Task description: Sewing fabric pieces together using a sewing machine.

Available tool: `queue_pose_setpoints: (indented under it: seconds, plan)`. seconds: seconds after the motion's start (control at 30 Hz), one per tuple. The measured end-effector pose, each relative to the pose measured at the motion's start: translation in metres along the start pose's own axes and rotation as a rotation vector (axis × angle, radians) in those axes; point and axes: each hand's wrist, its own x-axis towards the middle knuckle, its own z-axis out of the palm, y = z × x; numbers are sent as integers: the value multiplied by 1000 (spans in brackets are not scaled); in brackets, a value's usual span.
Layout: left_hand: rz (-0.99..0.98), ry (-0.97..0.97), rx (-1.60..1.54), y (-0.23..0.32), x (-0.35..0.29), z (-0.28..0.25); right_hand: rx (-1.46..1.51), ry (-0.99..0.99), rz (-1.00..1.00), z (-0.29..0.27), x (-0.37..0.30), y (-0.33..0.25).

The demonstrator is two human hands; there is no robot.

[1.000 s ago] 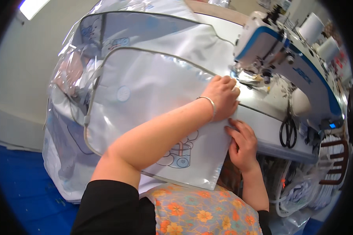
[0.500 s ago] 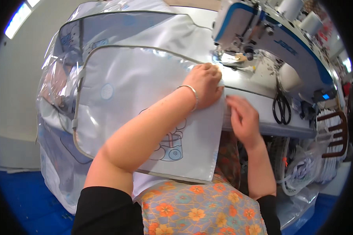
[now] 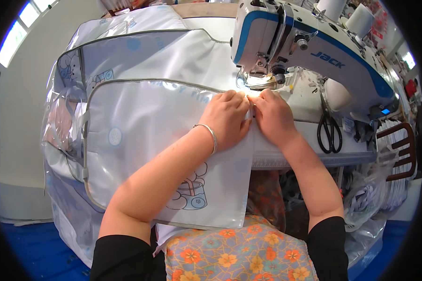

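A white fabric panel [image 3: 145, 140] with grey edge binding and a cartoon drink print lies across the table edge and down over my lap. Its far right corner reaches the lit needle area of a white and blue sewing machine [image 3: 309, 47]. My left hand [image 3: 226, 119] presses on this corner, fingers bent over the edge and thumb below. Close beside it, my right hand [image 3: 274, 118] pinches the edge just in front of the presser foot [image 3: 262, 84]. The fingertips nearly meet, and the bit of edge between them is largely hidden by glare.
Black-handled scissors [image 3: 329, 133] lie right of my right hand on the machine table [image 3: 309, 152]. More white printed fabric with clear plastic [image 3: 65, 126] is heaped at the left. Thread cones [image 3: 359, 21] stand behind the machine. A brown chair back [image 3: 403, 150] is at the right.
My right hand has come up and left, from apart from the panel to pinching its edge beside my left hand. The whole view has shifted slightly.
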Motion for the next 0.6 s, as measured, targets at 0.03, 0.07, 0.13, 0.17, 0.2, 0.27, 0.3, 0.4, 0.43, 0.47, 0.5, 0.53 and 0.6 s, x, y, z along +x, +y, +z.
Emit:
queue_pose_setpoints:
  seconds: [0.03, 0.07, 0.13, 0.17, 0.2, 0.27, 0.3, 0.4, 0.43, 0.47, 0.5, 0.53, 0.6]
  plan:
    - [-14, -23, -7, 0, 1, -1, 7, 12, -3, 0, 1, 0]
    - [-1, -12, -11, 0, 2, -1, 13, 23, -9, 1, 1, 0]
    - [-20, -61, -2, -1, 3, -1, 13, 12, -2, 1, 3, 0]
    - [-19, -61, -2, -2, 3, -1, 25, 7, -2, 2, 3, 1]
    - [-17, -59, 0, -3, 3, -1, 15, 2, 6, 2, 3, 1]
    - [-13, -58, 4, -4, 4, 0, 53, -13, 35, 1, 4, 1]
    - [-21, -61, 4, -5, 4, 1, 44, -23, 43, 1, 4, 1]
    - [-1, -2, 8, -6, 5, 4, 41, -46, 74, -1, 5, 2]
    - [28, 61, 14, -6, 5, 5, 48, -50, 74, -2, 6, 2]
    - [30, 60, 13, -7, 6, 6, 65, -45, 63, -2, 6, 2]
    - [24, 51, 12, -7, 6, 6, 54, -53, 79, -2, 7, 2]
    - [18, 42, 12, -7, 7, 6, 69, -59, 88, -2, 7, 3]
    - [26, 48, 21, -8, 8, 5, 84, -64, 101, -2, 8, 4]
